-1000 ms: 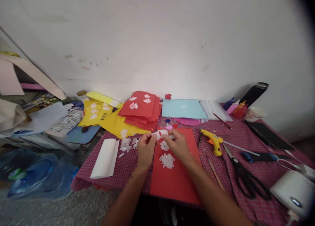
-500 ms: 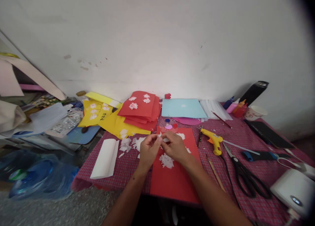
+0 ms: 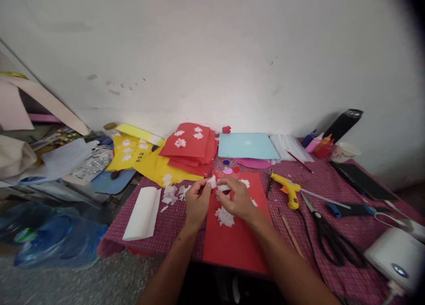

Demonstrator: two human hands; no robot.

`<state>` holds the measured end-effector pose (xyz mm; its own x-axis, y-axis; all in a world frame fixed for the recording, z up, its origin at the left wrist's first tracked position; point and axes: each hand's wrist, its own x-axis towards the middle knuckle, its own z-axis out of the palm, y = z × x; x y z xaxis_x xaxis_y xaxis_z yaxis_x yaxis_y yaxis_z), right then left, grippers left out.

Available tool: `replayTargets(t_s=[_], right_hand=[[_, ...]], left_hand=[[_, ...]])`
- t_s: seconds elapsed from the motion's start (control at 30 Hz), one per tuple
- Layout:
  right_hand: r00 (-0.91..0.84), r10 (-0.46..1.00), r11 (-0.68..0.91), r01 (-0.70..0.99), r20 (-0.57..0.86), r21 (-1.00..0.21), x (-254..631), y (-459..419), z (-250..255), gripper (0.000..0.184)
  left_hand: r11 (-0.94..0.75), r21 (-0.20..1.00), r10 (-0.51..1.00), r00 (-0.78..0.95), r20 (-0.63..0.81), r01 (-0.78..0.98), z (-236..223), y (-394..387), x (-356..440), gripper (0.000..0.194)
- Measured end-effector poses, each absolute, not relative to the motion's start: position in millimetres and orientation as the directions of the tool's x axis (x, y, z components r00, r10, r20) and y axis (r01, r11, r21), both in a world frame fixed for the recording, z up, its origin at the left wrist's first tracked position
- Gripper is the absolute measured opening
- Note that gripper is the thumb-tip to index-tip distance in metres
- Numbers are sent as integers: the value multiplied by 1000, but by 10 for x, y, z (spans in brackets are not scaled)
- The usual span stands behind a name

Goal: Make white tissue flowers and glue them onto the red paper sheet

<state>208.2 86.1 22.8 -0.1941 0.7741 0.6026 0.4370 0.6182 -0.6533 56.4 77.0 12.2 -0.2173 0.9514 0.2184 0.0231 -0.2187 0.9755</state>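
My left hand point(image 3: 197, 202) pinches a small crumpled scrap of white paper point(image 3: 211, 181) between thumb and fingertips. Just to its right, my right hand point(image 3: 236, 199) curls round another piece of white paper point(image 3: 223, 187), partly hidden by its fingers. Both hands hover over a red sheet of paper point(image 3: 236, 249) near the table's front edge. White torn-paper blossoms lie on this sheet; the nearest blossom point(image 3: 225, 217) sits below my right hand, and others are partly covered by it.
Torn white scraps point(image 3: 170, 195) and a folded white paper point(image 3: 142, 214) lie left. Red sheets with blossoms point(image 3: 187, 141) are stacked behind, beside a light blue sheet point(image 3: 248, 145). To the right are a yellow glue gun point(image 3: 288, 190), black scissors point(image 3: 332, 236) and a white power device point(image 3: 396, 256).
My hands have drawn slightly apart, the left one shifting left. The white scrap in its fingertips now shows more fully, as does the white paper in my right hand.
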Motion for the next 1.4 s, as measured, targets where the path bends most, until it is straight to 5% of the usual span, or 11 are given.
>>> replayTargets(t_s=[0.17,0.3,0.43,0.57,0.73,0.87,1.03,1.2,1.4], right_hand=[[37,850,470,397,525,-789,2099,902,203,13],[71,892,394,367,447,-843,2082,943,123,17],[67,907,360,387,415,-849,2082,967,73,34],[73,929,312,371,362,-875,2082,997,42,41],[10,987,158,156,161,-975,2038,986,97,39],[-27,998,63,43,62,-997,2007,943,220,25],[-70,993,93,-38,96,-995,2033,934,285,24],[-85,980,170,-97,178,-981,2084,961,271,27],[-44,977,206,-51,208,-977,2142,987,267,24]], left_hand=[[-298,923,884,-294,362,243,297,748,159,17],[-480,650,781,-50,622,589,254,793,-227,18],[-543,421,781,252,572,726,42,759,-379,29],[-579,355,773,355,526,734,-76,666,-408,43],[-592,400,743,283,606,700,-33,635,-425,55],[-541,584,775,89,626,605,89,629,-209,36],[-275,945,960,-9,281,175,248,718,331,25],[-134,977,986,73,147,-164,315,894,693,21],[-144,973,987,-96,128,-179,248,952,732,21]])
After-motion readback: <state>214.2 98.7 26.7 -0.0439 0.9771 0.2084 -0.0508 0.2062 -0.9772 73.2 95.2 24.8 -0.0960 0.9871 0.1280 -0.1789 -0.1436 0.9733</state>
